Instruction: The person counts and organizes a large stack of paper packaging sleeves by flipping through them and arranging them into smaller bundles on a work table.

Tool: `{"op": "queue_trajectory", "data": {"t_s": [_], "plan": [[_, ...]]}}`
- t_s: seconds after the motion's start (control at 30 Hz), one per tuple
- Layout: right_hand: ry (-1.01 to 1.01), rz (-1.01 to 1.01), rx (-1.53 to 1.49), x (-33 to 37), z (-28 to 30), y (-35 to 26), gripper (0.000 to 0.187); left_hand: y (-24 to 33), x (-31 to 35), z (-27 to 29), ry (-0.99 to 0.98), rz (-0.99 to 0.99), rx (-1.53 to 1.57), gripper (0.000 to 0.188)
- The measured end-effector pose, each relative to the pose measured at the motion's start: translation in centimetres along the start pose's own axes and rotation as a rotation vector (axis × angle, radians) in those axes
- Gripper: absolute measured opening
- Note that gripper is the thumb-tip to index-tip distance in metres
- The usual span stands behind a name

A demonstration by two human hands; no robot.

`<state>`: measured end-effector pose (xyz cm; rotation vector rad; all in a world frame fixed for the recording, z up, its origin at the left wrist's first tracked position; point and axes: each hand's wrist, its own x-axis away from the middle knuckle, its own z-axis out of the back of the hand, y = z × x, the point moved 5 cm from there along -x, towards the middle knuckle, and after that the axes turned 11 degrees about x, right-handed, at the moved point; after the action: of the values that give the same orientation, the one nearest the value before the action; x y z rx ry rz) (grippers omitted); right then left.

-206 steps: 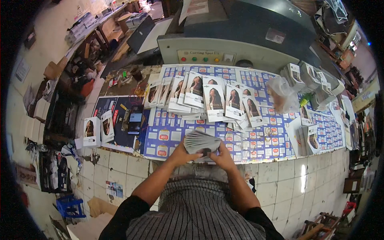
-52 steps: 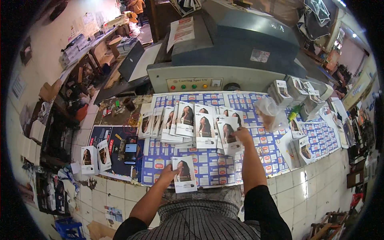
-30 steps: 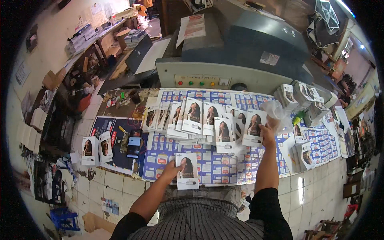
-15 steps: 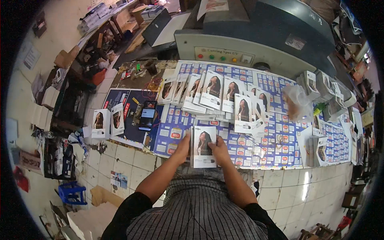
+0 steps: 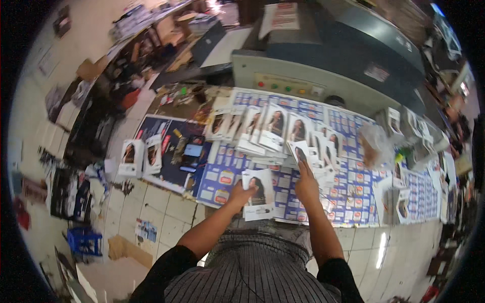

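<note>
Your left hand (image 5: 242, 195) had its grip clasped on the left side of a white portrait-printed card (image 5: 261, 199) over the near edge of the blue-patterned sheet (image 5: 212, 177). Your right hand (image 5: 306, 186) met a tilted matching card (image 5: 299, 149) at the overlapping pile (image 5: 273, 129), though I could not tell whether that grip had closed; a phone (image 5: 193, 150) lay to the left.

Left grip (image 5: 241, 195) partly hides white card (image 5: 261, 208); panel label (image 5: 287, 81) blurred; striped garment (image 5: 247, 270) cut by lower edge.
</note>
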<state>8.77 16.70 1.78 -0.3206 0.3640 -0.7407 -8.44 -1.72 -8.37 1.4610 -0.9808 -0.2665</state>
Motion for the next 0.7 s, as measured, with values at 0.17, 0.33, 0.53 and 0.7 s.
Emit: {"op": "queue_trajectory", "data": {"t_s": [0.17, 0.33, 0.53, 0.7], "plan": [[-0.051, 0.161, -0.062, 6.3, -2.3, -11.0, 0.065, -0.8, 0.0, 0.8, 0.148, 0.120, 0.043, 0.069], [-0.348, 0.267, -0.345, 6.6, -4.6, -11.4, 0.062, 2.5, 1.5, -0.2, 0.079, -0.051, -0.117, 0.044], [-0.111, -0.190, -0.775, 3.6, -0.8, -7.0, 0.064, 6.9, 4.0, -1.9, -0.255, -0.241, 0.093, 0.036], [-0.301, -0.104, -0.954, 4.1, -1.1, -6.6, 0.067, 8.9, 5.2, -3.4, -0.413, -0.314, 0.045, 0.073]]}}
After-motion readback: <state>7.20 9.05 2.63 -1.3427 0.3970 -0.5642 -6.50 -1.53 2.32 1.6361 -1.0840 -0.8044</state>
